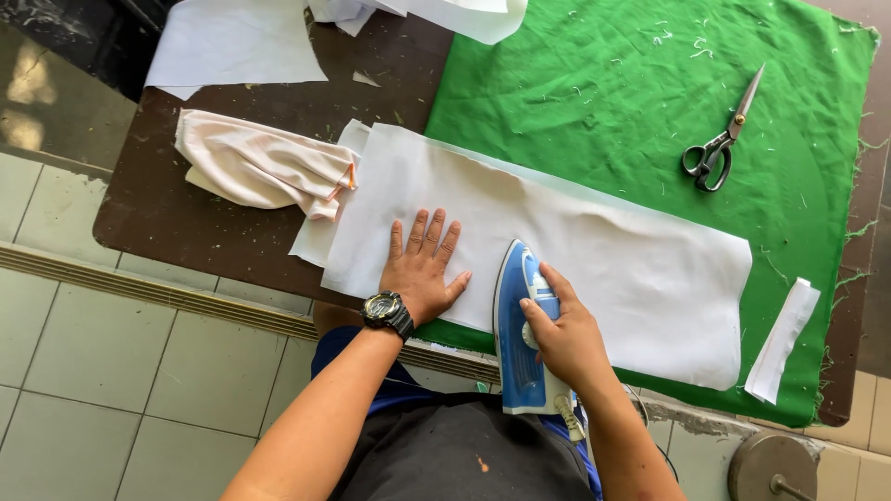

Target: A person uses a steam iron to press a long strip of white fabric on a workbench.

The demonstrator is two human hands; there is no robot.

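Observation:
A long white piece of fabric (pixel 594 241) lies across a green cloth (pixel 631 83) on a brown table (pixel 186 213). My left hand (pixel 422 264), with a black wristwatch, presses flat on the white fabric near its left end, fingers spread. My right hand (pixel 561 334) grips the handle of a blue and white iron (pixel 518 306) that rests on the fabric's near edge, tip pointing away from me.
Black-handled scissors (pixel 719 139) lie on the green cloth at the far right. A crumpled pale pink cloth (pixel 260 167) sits left of the white fabric. White paper sheets (pixel 232 42) lie at the table's far side. A narrow white strip (pixel 784 339) lies at the right. Tiled floor is below.

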